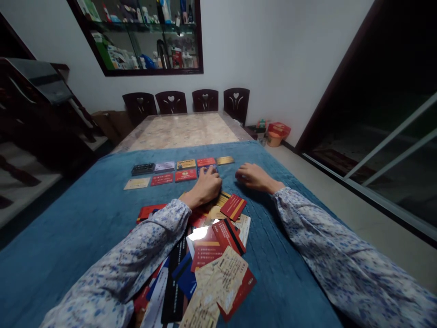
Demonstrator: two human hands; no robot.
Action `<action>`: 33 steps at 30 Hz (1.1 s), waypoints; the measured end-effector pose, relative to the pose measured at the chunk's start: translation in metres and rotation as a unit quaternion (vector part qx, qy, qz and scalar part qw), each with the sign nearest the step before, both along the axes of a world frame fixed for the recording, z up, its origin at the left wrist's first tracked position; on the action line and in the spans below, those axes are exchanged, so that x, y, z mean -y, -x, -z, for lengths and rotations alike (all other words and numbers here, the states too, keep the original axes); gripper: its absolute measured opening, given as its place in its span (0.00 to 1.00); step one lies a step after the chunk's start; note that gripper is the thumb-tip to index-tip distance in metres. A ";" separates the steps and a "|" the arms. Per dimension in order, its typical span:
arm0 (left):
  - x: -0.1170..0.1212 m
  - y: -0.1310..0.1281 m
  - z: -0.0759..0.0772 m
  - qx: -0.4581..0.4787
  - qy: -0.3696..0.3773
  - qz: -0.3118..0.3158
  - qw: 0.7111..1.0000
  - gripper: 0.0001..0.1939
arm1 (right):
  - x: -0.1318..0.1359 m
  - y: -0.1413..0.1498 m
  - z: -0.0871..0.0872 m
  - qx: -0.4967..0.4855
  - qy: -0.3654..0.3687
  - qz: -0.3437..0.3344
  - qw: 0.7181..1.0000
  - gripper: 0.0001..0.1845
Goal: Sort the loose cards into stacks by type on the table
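My left hand (207, 186) has its fingers bent down onto a blue card (205, 170) at the right end of the nearer row of cards. Above that card lies a red card (206, 161), with a gold card (225, 160) to its right. My right hand (254, 176) rests on the blue cloth (273, 218), fingers curled in and no card visible in them. Under and beside my left forearm spreads a loose pile of overlapping cards, among them a dark red card (233, 207) and a beige card (225, 278).
Farther left in the rows are a black card stack (143, 169), a silver card (164, 166) and a cream card (137, 183). Beyond the cloth shows the bare marble tabletop (191, 130). Dark chairs (205, 100) line the far wall below a glass shelf cabinet (150, 72).
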State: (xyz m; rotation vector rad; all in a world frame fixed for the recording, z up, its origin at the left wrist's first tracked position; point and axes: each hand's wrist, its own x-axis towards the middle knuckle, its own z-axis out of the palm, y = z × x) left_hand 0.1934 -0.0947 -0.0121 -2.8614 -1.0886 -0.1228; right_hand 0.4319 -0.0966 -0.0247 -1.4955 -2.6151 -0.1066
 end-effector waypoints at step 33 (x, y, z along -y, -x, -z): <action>0.075 0.004 0.005 0.028 -0.003 0.069 0.997 0.16 | 0.065 0.004 0.016 -0.159 0.049 -0.171 0.971 0.19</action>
